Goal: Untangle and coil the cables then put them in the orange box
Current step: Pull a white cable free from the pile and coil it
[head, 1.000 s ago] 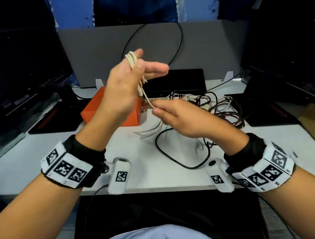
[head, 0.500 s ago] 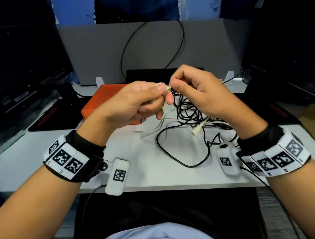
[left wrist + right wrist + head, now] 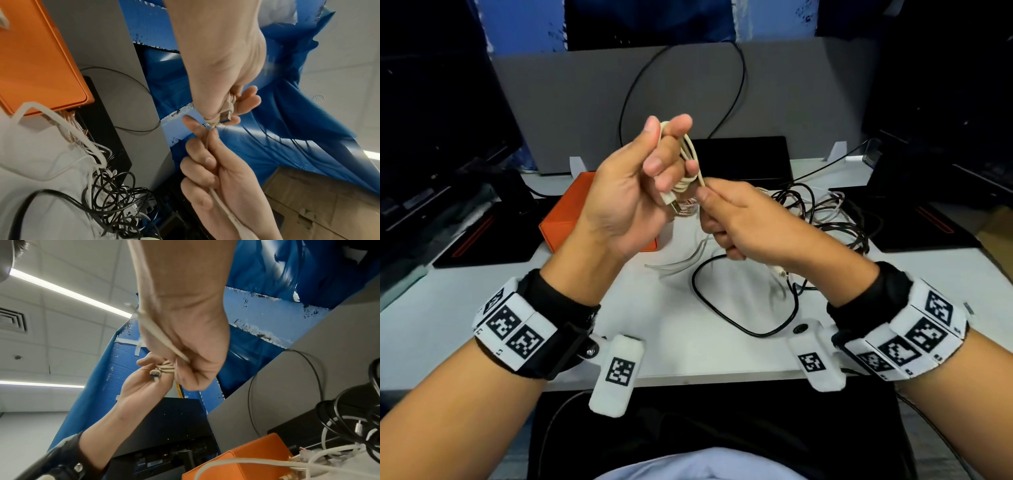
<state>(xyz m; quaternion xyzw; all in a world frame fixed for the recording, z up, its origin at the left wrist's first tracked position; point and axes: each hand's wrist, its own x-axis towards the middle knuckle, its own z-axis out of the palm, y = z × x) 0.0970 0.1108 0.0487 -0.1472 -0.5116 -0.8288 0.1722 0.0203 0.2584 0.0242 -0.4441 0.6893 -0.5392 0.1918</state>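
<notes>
Head view: left hand (image 3: 626, 192) held the coiled beige cable (image 3: 690, 161); right hand (image 3: 743, 219) pinched its loose strand above the bench (image 3: 678, 329).

I saw the cream cable (image 3: 690, 161) looped in a small coil above the desk, its USB plug (image 3: 669, 202) pointing down, the tangled cables (image 3: 822, 219) heaped on the white table right of the closed orange box (image 3: 566, 219).
</notes>
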